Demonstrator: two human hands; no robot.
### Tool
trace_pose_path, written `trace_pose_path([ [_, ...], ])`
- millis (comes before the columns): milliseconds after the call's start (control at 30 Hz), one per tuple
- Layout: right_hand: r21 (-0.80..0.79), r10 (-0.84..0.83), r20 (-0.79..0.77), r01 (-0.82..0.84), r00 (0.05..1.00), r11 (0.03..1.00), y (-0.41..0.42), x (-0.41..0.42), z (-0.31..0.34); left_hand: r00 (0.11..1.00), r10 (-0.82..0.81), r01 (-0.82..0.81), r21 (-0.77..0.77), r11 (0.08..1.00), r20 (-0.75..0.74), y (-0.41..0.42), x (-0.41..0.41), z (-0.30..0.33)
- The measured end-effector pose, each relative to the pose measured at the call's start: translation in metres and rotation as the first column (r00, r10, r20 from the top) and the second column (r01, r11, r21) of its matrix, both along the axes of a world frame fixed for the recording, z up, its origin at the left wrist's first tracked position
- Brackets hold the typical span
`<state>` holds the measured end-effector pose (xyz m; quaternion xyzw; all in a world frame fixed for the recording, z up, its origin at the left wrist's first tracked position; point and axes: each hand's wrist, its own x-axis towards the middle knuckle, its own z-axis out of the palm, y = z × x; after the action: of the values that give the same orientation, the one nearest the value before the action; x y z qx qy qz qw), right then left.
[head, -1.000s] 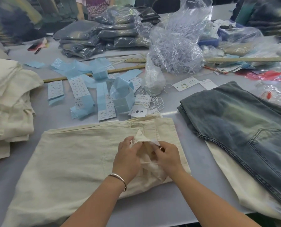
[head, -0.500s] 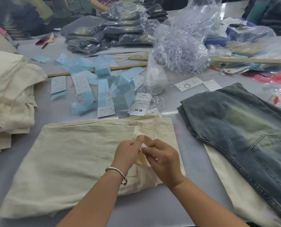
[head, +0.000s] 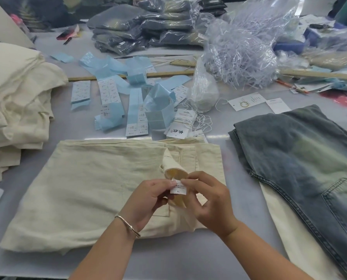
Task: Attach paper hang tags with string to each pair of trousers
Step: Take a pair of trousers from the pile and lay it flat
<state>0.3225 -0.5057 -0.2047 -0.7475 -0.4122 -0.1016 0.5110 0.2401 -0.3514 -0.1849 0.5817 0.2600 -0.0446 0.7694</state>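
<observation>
Folded cream trousers (head: 83,186) lie on the grey table (head: 188,257) in front of me. Their waistband is turned up, showing the yellowish inside. My left hand (head: 146,201) and my right hand (head: 211,201) pinch a small white sewn-in size label (head: 178,186) at that waistband, one hand at each side. Paper hang tags with white string (head: 185,124) lie in a small pile just beyond the trousers. Two loose white hang tags (head: 247,101) rest further right.
Washed blue jeans (head: 302,158) lie on the right over a cream garment. A stack of cream trousers (head: 13,102) fills the left. Blue label strips (head: 116,102), a bag of plastic fasteners (head: 241,55), wooden rulers (head: 132,75) and bagged jeans (head: 148,27) sit behind.
My hands have drawn closer to me and turned the waistband out. The white size label, hidden before, now shows between my fingers.
</observation>
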Motion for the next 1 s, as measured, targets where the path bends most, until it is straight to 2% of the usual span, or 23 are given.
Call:
trace_pose_path([
  [233,0.034,0.022,0.007,-0.022,1.000,0.999,0.013,0.002,0.012,0.998,-0.028,0.028,-0.001,1.000,0.054,0.005,-0.003,0.002],
  [467,0.100,-0.059,-0.026,0.061,0.998,0.993,0.050,0.009,0.030,0.987,-0.133,0.117,0.155,0.981,0.094,0.026,-0.011,0.011],
  [700,0.175,-0.155,-0.074,0.166,0.985,0.970,0.083,0.022,0.052,0.970,-0.198,0.182,0.117,0.976,0.140,0.043,-0.014,0.010],
  [1000,0.159,-0.227,-0.082,0.238,0.970,0.958,0.083,0.018,0.055,0.939,-0.262,0.249,0.083,0.965,0.224,0.051,-0.012,0.004],
])
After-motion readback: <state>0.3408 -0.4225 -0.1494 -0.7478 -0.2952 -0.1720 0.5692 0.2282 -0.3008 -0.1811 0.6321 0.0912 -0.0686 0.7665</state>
